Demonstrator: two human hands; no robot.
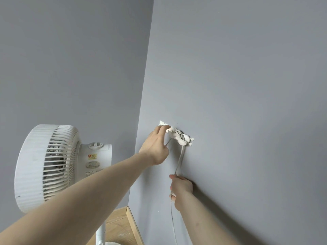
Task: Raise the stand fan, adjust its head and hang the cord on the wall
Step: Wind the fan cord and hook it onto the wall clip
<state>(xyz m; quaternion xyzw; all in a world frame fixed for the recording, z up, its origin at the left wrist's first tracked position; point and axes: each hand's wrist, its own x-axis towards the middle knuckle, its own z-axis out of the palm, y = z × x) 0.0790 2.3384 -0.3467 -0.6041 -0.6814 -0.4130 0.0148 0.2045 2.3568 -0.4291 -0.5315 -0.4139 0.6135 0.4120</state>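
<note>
Left hand (155, 147): I see fingers pinching the cord (179, 163) at the wall hook rack (177, 134).
Right hand (180, 189): fist closed around the cord below.

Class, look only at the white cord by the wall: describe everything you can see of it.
The cord is a flat, pale grey-white flex, plastic by its look. Several turns lie bunched over a white wall hook on the grey wall. One strand hangs down into the right hand, whose grip closes round it, then trails toward the floor. The left hand holds a thinner strand beside the hook.
</note>
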